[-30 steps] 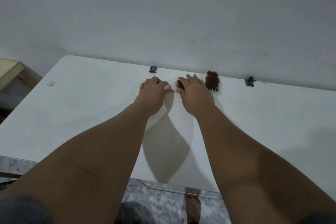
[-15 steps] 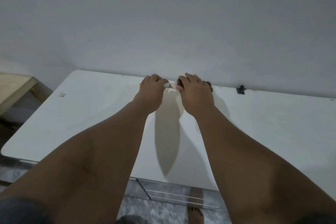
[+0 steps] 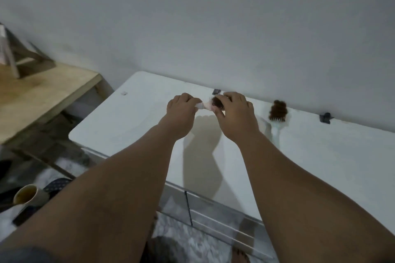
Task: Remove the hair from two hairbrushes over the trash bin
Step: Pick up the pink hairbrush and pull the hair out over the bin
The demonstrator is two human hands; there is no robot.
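Observation:
A white hairbrush point(image 3: 206, 106) clogged with brown hair is held above the white table point(image 3: 320, 156), near the wall. My left hand point(image 3: 181, 107) is closed round its handle. My right hand point(image 3: 233, 109) covers the brush head, fingers on the dark clump of hair point(image 3: 217, 103). A second hairbrush point(image 3: 277, 116) lies on the table to the right of my hands, its pale handle pointing toward me and its head covered by a thick wad of brown hair. No trash bin is visible.
A wooden table point(image 3: 42, 96) stands lower at the left. On the floor at lower left are a cup point(image 3: 26, 195) and dark items. Two small dark clips point(image 3: 324, 117) sit at the table's far edge by the wall. My foot point(image 3: 239, 255) shows below.
The view has swung left and down. My hands have lifted the first brush off the table. The second brush, hidden half a second ago, is in view again at the right.

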